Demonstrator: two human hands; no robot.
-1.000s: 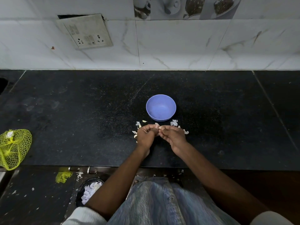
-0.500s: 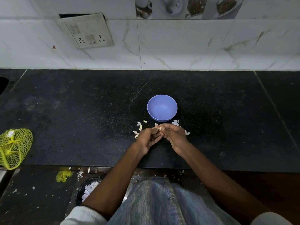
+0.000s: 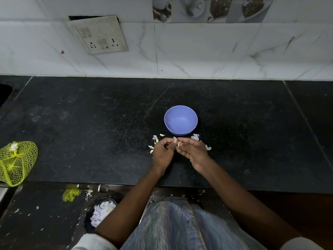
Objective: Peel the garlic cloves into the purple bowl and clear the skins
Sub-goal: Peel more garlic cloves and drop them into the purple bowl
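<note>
1. The scene is being lit dimly and unevenly, with the white tiles (image 3: 198, 51) being shown brightest.
2. The black counter (image 3: 90, 123) is being rendered very dark, and only a faint sheen is being caught near its middle.
3. Straight lines are being bent by the wide lens, and the counter's edges are being curved toward the corners.
4. The corners are being darkened.
5. The centre is being kept fairly sharp, while the shirt (image 3: 180, 228) at the bottom is being smeared.
</note>
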